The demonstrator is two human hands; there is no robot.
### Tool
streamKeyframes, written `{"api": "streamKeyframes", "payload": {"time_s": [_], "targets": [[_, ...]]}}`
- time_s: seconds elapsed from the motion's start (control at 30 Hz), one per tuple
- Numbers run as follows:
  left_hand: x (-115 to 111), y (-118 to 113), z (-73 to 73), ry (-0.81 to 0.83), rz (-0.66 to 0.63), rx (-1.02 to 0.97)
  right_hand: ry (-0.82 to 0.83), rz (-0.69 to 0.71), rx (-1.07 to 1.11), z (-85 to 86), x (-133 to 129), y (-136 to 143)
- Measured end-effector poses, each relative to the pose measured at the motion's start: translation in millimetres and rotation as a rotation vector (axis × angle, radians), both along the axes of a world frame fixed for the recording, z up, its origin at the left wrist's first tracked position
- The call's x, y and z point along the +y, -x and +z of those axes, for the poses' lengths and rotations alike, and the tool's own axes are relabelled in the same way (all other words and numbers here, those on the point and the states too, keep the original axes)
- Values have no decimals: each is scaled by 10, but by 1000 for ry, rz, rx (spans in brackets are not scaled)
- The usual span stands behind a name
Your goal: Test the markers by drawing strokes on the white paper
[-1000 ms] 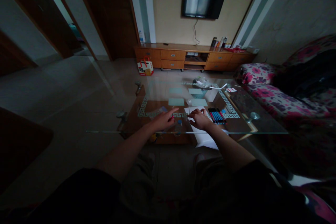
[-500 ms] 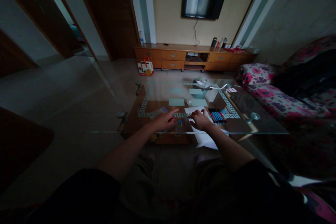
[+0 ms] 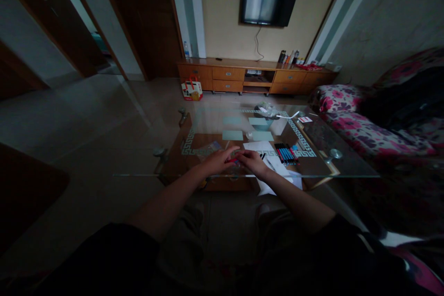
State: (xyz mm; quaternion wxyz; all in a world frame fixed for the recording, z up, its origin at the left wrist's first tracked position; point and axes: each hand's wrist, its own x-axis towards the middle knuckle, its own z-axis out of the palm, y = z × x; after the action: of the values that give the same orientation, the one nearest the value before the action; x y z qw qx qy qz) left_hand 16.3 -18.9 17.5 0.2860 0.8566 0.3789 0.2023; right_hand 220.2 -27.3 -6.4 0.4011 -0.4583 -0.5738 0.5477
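Observation:
My left hand [image 3: 219, 161] is closed around a slim red pen [image 3: 231, 160], mostly covered by the fingers. My right hand [image 3: 252, 162] meets it over the near part of the glass table [image 3: 215, 120], its fingertips pinched at the pen's end. White paper sheets [image 3: 274, 163] lie under and beside my right wrist, with two short black pen-like pieces [image 3: 262, 156] showing just past that hand. Right of the paper, several blue, black and red pens [image 3: 286, 153] lie side by side in a row.
A clear plastic bag [image 3: 266, 110] and a small card [image 3: 305, 120] lie toward the table's far right. Beyond stand a wooden TV cabinet [image 3: 227, 73] and a carton bag [image 3: 192, 90]. A floral sofa [image 3: 374, 134] is on the right.
My right hand has moved left from above the paper and its spread fingers have closed at the red pen in my left hand. The black pieces on the paper have come into view.

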Motion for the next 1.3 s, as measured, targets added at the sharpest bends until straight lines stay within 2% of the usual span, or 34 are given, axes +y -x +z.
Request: {"api": "streamKeyframes", "payload": {"time_s": [0.13, 0.3, 0.43, 0.53, 0.73, 1.07, 1.17, 1.3], "targets": [[-4, -26, -11, 46, 9, -50, 119, -94, 136, -46, 0, 61], [79, 1, -108, 76, 132, -296, 313, -247, 338, -19, 12, 26], [144, -6, -164, 121, 228, -461, 454, -272, 506, 60, -29, 28], [157, -21, -171, 148, 257, -512, 508, -251, 565, 97, -55, 52], [143, -34, -143, 136, 249, -538, 551, -197, 585, 88, -48, 65], [170, -20, -164, 89, 285, -520, 568, -224, 643, 48, 23, 18], [186, 4, -216, 93, 249, -478, 525, -253, 642, 76, 30, -7], [186, 12, -267, 160, 125, -388, 439, -254, 584, 112, 11, -15]]}}
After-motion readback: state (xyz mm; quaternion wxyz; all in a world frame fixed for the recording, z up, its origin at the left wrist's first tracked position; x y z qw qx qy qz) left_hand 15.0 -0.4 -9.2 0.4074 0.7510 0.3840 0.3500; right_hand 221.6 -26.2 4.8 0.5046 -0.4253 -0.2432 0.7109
